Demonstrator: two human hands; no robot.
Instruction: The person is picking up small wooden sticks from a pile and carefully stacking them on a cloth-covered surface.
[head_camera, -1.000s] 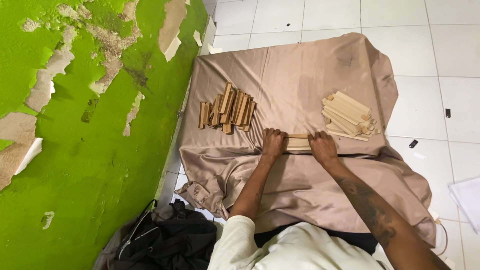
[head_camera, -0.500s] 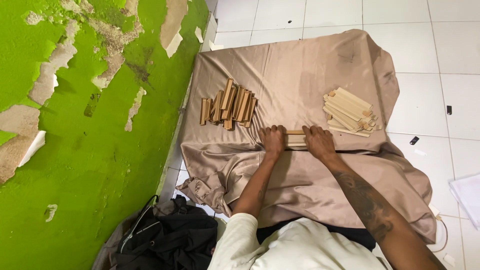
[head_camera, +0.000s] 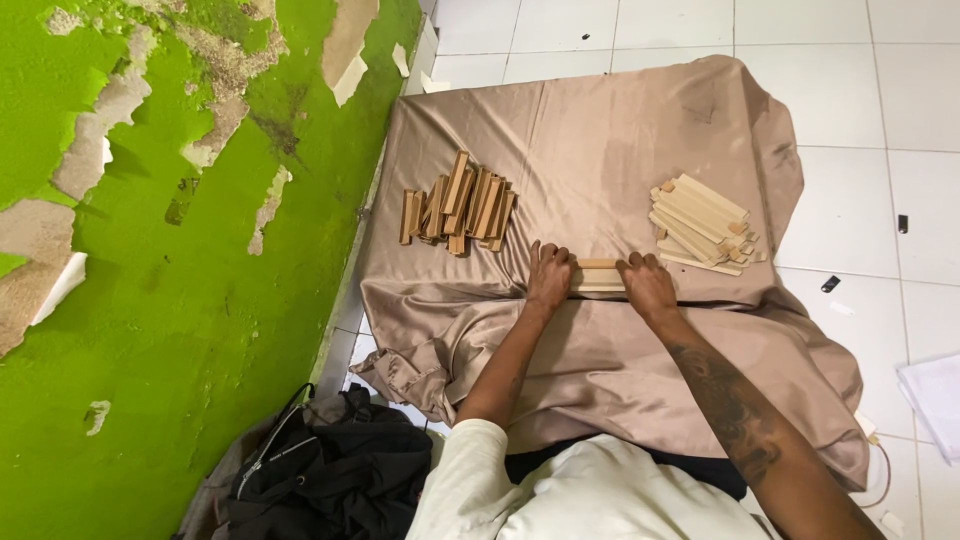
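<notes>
While pinched endwise in both hands' grip, short pale wooden blocks, neatly stacked.

So colour-wise we've got a wall in loud lime green, peeling all over into tan and off-white patches with some dark grimy streaks. The cloth we're working on is a plain satiny beige-brown, no pattern, with a couple of darker smudges near the far right corner. The left pile of wooden blocks is a warmer orangey tan, while the right pile of wooden blocks is paler, almost cream. Floor tiles are plain white with grey grout lines. Black bag by the wall, our shirt is off-white, and there's dark tattoo ink on our right forearm.
</notes>
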